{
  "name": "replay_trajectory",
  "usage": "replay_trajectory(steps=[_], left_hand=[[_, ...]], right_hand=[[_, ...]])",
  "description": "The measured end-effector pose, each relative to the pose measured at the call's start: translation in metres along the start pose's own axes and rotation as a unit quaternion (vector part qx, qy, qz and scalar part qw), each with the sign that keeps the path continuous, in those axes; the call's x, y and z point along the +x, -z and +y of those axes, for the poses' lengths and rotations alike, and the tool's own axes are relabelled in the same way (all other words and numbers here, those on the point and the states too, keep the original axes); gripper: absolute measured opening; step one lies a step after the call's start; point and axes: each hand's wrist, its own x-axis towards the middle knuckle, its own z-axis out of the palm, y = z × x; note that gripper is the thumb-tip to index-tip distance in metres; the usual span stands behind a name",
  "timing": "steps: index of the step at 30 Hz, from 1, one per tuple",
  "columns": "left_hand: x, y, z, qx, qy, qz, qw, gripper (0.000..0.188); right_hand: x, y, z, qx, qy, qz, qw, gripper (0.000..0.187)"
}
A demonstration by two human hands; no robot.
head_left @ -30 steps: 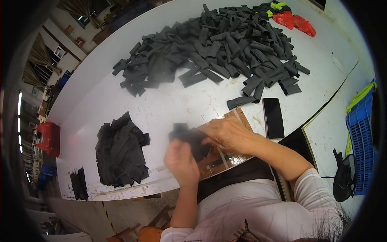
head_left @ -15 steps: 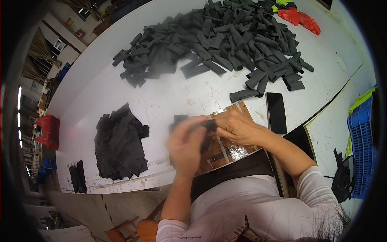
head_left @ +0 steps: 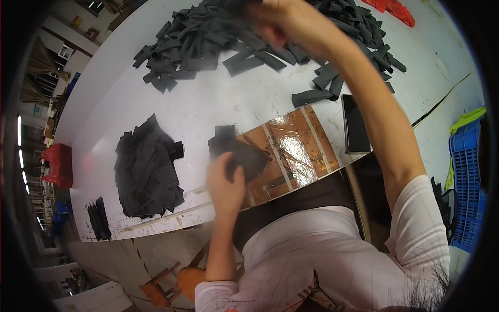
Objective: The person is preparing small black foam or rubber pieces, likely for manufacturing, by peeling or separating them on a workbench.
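I see my left hand (head_left: 224, 183) down at the near edge of the white table (head_left: 208, 99), its fingers curled onto a flat black piece (head_left: 240, 155) that lies partly on the brown taped board (head_left: 296, 148); the hand grasps or presses the piece's near side, and motion blur keeps me from telling which. The black piece sits at the board's left end, near the middle of the table's near edge. My right hand (head_left: 283, 18) is stretched far out over the big heap of dark rolled strips (head_left: 218, 36) at the far side of the table. It is badly blurred, so I cannot tell whether it is clenched on a strip or loose. The forearm runs back from it across the right part of the table toward my white sleeve. Left of my left hand, well apart from it, lies a stack of flat black pieces (head_left: 145, 169) near the near edge. A smaller dark bundle (head_left: 99, 218) lies at the near left corner. A black phone (head_left: 355, 125) lies just right of the board. Red things (head_left: 390, 9) rest at the far right edge, and a blue crate (head_left: 468, 182) stands off the table to the right
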Motion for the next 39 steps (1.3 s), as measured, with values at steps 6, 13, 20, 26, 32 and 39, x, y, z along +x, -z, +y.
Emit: replay_trajectory(steps=[6,13,20,26,32,39], left_hand=[[-0.008,-0.017,-0.023,0.176,-0.058,-0.066,0.981,0.023],[-0.009,-0.005,-0.003,-0.224,0.104,0.051,0.968,0.014],[-0.021,0.004,0.021,-0.625,0.179,-0.039,0.759,0.023],[-0.022,0.023,0.017,-0.653,0.138,-0.146,0.73,0.034],[0.006,0.05,0.03,-0.459,0.192,-0.281,0.82,0.019],[0.001,0.052,0.033,-0.243,0.086,-0.347,0.902,0.007]], right_hand=[[-0.053,0.001,0.05,-0.11,0.056,0.234,0.964,0.027],[-0.183,-0.097,0.041,-0.071,-0.06,-0.103,0.99,0.021],[-0.181,-0.125,0.044,0.198,-0.124,0.006,0.972,0.015],[-0.169,-0.1,0.043,0.253,-0.19,-0.111,0.942,0.007],[-0.156,-0.077,0.032,0.092,-0.078,-0.232,0.965,0.012],[-0.151,-0.078,0.026,0.042,-0.019,-0.328,0.944,0.011]])
